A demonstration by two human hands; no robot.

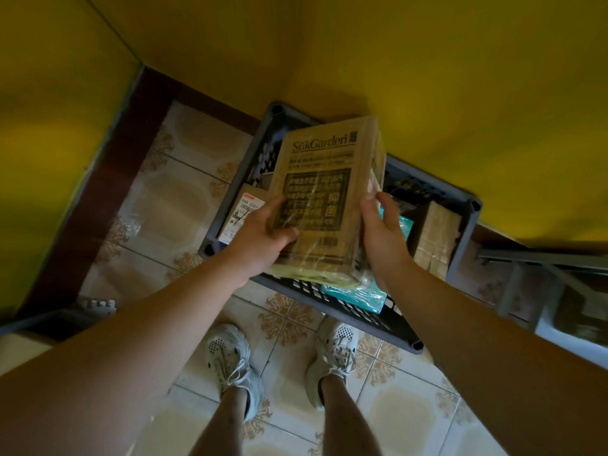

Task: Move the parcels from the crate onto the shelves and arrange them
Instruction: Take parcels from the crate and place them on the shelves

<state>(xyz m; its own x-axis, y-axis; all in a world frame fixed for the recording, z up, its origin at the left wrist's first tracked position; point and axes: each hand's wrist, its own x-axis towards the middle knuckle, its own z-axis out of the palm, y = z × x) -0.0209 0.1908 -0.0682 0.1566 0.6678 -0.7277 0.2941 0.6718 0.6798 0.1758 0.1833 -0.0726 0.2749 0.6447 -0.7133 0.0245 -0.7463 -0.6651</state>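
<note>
Both hands grip a brown plastic-wrapped SukGarden pack [324,199], held above the dark crate [348,306] on the tiled floor [171,192]. Left hand [263,236] clasps its lower left edge, thumb curled onto the front; right hand [383,228] grips the right edge, thumb up. In the crate: labelled parcel [241,213], teal packet [357,296], taped carton [434,238].

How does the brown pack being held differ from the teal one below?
The brown pack is held above the crate by the left hand and right hand; the teal pack lies inside. The brown pack bears bold black print; the teal pack shows none. Both are plastic-wrapped.
</note>
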